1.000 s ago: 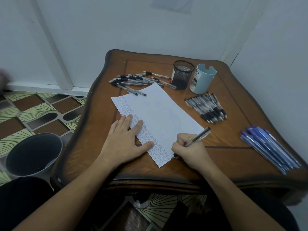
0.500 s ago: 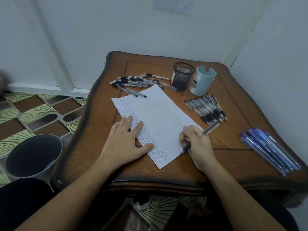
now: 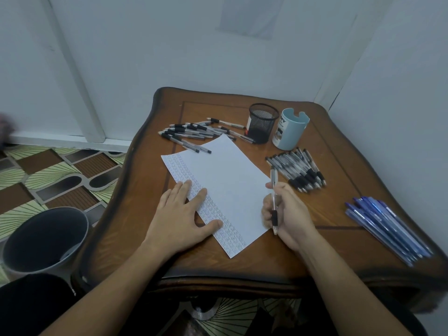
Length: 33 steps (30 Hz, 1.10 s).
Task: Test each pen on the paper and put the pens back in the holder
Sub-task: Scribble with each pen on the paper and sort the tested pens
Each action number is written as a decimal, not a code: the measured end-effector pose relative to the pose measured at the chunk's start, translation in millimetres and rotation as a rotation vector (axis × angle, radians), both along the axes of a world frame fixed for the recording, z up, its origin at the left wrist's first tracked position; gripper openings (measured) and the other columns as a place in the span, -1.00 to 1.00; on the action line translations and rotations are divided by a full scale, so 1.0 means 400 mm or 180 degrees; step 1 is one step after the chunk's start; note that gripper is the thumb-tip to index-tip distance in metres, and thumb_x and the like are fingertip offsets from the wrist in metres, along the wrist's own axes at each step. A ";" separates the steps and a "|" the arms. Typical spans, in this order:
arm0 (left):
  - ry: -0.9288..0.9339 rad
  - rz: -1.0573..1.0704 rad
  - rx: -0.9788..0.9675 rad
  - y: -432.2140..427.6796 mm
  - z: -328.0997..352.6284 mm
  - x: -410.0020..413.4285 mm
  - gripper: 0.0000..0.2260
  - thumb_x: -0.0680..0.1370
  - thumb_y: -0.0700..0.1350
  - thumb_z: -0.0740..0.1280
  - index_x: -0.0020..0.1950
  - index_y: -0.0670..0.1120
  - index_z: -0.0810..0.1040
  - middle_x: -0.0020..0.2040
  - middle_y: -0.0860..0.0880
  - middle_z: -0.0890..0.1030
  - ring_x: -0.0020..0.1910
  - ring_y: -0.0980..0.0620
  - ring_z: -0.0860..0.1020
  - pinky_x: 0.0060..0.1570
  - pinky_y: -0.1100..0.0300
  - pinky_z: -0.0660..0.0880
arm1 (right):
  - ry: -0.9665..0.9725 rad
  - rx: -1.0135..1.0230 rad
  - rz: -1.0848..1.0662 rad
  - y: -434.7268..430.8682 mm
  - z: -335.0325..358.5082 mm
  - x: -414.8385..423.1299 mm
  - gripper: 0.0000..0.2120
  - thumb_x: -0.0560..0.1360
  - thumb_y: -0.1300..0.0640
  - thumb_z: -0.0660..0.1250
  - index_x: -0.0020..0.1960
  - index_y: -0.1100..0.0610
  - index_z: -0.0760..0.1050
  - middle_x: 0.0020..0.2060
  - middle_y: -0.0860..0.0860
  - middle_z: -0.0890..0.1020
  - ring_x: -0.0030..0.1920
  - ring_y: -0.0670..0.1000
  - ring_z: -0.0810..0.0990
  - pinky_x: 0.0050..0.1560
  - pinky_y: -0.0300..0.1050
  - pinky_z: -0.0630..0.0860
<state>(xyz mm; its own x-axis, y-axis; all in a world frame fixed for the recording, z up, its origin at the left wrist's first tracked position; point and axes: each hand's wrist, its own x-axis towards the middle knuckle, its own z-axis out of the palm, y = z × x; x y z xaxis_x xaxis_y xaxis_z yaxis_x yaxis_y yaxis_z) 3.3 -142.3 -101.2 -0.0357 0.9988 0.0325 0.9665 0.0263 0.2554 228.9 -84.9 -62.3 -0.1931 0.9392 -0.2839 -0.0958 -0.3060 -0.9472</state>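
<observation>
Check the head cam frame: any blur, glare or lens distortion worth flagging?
Head view: dim, flat, bluish light, no hard glare on the table; head view: the wide-angle lens tilts the wall trim outward; head view: blurred smudge at the far left edge; head view: pen in the right hand slightly soft, marks on the paper too small to read.

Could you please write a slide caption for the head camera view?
Left hand rests flat on the paper; right hand grips a pen at its right edge.
</observation>
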 end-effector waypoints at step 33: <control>-0.0337 0.0034 0.0422 0.042 0.007 -0.043 -0.35 0.42 0.38 -0.10 0.33 0.16 0.47 0.33 0.07 0.43 0.26 0.05 0.37 0.27 0.04 0.26 | -0.3141 0.1864 0.0446 0.350 0.070 -0.124 -0.84 0.59 0.20 0.29 0.03 0.15 0.65 -0.02 -0.01 0.66 0.00 -0.02 0.57 -0.04 -0.17 0.42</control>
